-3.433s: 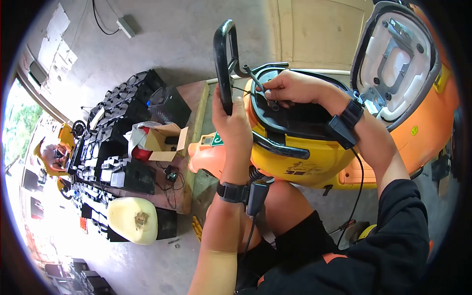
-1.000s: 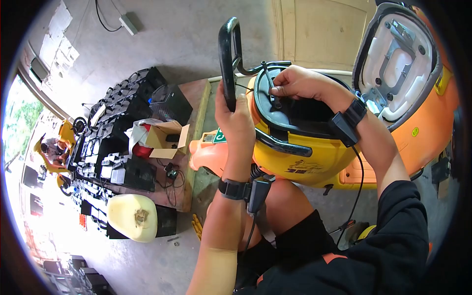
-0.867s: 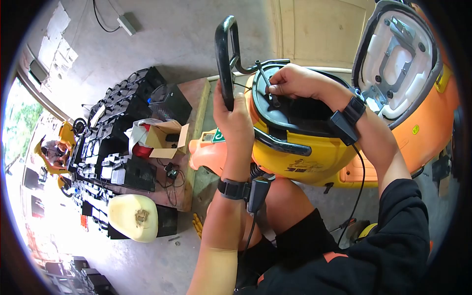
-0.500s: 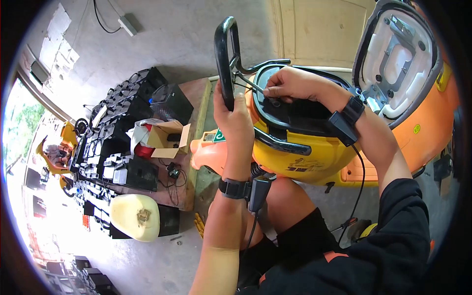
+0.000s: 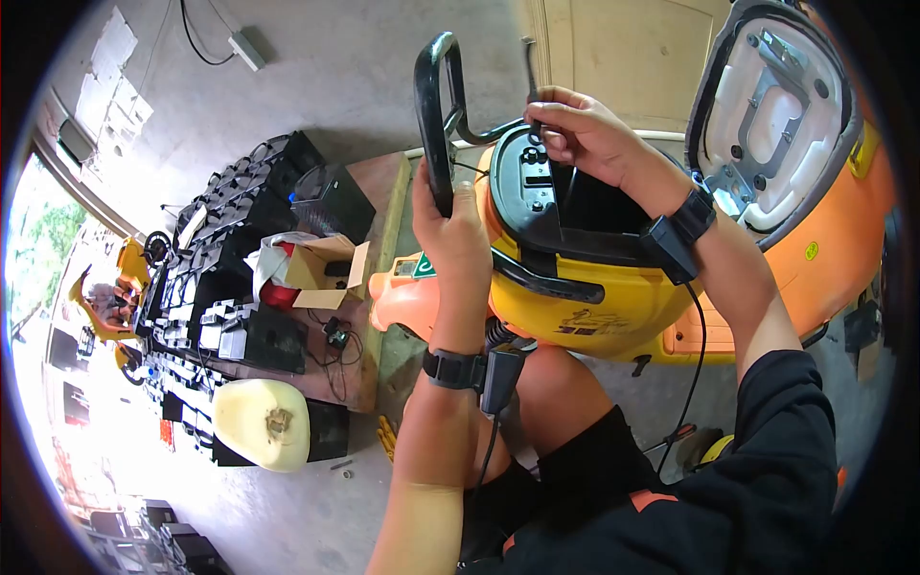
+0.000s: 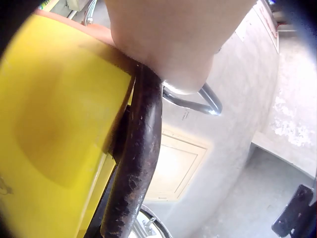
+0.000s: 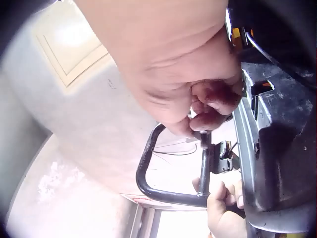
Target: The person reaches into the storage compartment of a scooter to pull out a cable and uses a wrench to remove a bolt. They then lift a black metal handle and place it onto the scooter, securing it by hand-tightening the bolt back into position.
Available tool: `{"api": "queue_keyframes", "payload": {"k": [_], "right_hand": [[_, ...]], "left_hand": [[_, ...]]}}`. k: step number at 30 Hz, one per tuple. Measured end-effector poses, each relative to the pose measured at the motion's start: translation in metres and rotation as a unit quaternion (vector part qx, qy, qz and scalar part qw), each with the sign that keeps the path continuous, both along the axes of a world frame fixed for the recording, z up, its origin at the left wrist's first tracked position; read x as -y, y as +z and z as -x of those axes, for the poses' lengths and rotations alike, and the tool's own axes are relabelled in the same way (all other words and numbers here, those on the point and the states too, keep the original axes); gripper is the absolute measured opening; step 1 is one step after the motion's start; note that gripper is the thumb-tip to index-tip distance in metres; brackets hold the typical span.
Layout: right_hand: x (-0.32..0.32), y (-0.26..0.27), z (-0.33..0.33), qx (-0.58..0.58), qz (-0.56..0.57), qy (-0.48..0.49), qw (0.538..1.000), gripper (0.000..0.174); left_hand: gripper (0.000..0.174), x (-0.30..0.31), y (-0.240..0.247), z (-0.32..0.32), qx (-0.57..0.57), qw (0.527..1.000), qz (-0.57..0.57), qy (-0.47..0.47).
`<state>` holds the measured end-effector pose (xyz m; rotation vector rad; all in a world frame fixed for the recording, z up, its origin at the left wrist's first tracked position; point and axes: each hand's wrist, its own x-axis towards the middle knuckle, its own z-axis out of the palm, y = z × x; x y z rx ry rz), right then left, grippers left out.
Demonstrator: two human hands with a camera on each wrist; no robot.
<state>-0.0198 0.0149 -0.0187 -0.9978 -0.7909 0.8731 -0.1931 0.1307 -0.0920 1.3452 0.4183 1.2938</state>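
My left hand (image 5: 454, 230) grips the lower end of a black tubular grab rail (image 5: 434, 115) that stands up at the end of a yellow scooter body (image 5: 585, 311). In the right wrist view the rail's loop (image 7: 142, 168) shows above the left hand (image 7: 224, 213). My right hand (image 5: 599, 139) pinches a thin dark wrench (image 5: 530, 72), its long end pointing up, above the scooter's storage opening. Under it lies a black mounting plate (image 5: 517, 187) with bolts and slots. Curled fingers (image 7: 213, 101) hide most of the tool in the right wrist view.
The raised seat (image 5: 776, 115) leans back at the right, its underside showing. A black side bar (image 5: 546, 281) runs along the body. At left are rows of black batteries (image 5: 240, 211), an open cardboard box (image 5: 321, 273) and a cream-coloured seat foam (image 5: 259, 425). A thin cable hangs from the right wrist.
The wrench was low over the mounting plate and near the rail's base; my right hand has lifted it up and away, uncovering the plate. My left hand keeps its grip on the rail.
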Motion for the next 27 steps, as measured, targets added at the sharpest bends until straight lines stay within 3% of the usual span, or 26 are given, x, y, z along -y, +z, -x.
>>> {"api": "queue_keyframes", "payload": {"k": [3, 5, 7, 8, 12, 15, 20, 22, 27], "right_hand": [[-0.002, 0.002, 0.012, 0.012, -0.043, -0.045, 0.998, 0.015], [0.000, 0.001, 0.008, 0.031, -0.043, -0.015, 0.998, 0.016], [0.002, 0.002, 0.005, 0.107, 0.096, 0.025, 0.989, 0.014], [0.005, 0.007, 0.007, 0.091, 0.138, 0.039, 0.986, 0.015], [0.007, 0.004, -0.002, 0.176, 0.202, 0.100, 0.958, 0.020], [0.004, -0.001, -0.007, 0.228, 0.277, 0.090, 0.929, 0.019], [0.005, 0.001, -0.007, 0.259, 0.290, 0.086, 0.917, 0.022], [0.004, -0.001, -0.010, 0.305, 0.323, 0.091, 0.891, 0.022], [0.005, 0.001, -0.005, 0.337, 0.288, 0.085, 0.892, 0.024]], "left_hand": [[0.040, 0.001, 0.001, 0.001, 0.006, 1.000, 0.010, -0.013], [0.040, 0.002, 0.001, -0.001, 0.013, 1.000, 0.000, -0.001], [0.041, 0.002, 0.002, 0.000, 0.015, 1.000, 0.005, -0.004], [0.041, 0.002, 0.003, 0.000, 0.015, 1.000, 0.010, -0.009], [0.042, 0.003, 0.003, 0.001, -0.002, 1.000, 0.002, 0.004], [0.041, 0.004, 0.003, 0.001, 0.007, 1.000, 0.017, -0.009], [0.039, 0.003, 0.002, 0.000, 0.013, 1.000, 0.012, -0.015], [0.039, 0.002, 0.002, 0.000, 0.009, 1.000, 0.014, -0.014], [0.038, 0.002, 0.001, -0.001, 0.009, 1.000, 0.020, -0.009]]}}
